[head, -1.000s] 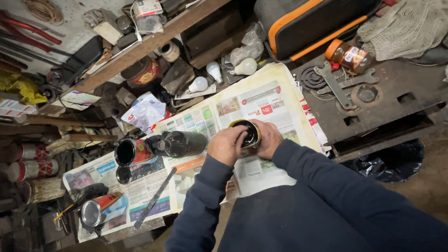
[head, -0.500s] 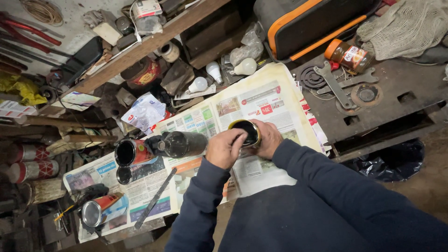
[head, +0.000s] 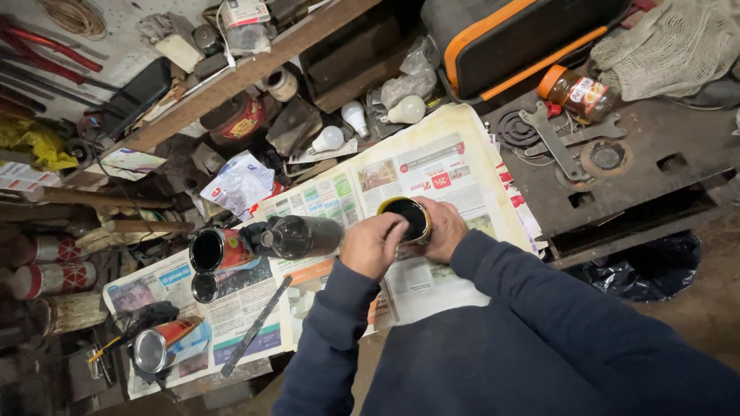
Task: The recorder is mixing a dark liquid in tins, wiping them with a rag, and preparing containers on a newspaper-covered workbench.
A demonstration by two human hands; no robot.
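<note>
A small open tin (head: pixel 407 213) with a yellow rim and black contents stands on newspaper (head: pixel 432 166) covering the bench. My right hand (head: pixel 441 228) wraps around its side and holds it. My left hand (head: pixel 371 243) rests on the near edge of the rim, fingers bent over the opening; whether it holds anything is hidden. Both arms wear dark blue sleeves. A dark bottle (head: pixel 297 236) lies on its side just left of my left hand.
An open red can (head: pixel 212 249) with black inside, a round lid (head: pixel 205 287), a flat metal strip (head: pixel 256 326) and a closed can (head: pixel 156 347) lie on the paper at left. Light bulbs (head: pixel 356 119), a shelf of clutter, wrenches (head: pixel 549 139) and an orange-lidded jar (head: pixel 574 90) surround it.
Both hands stay on the tin. My left hand's fingers have shifted slightly over the rim; the tin has hardly moved.
</note>
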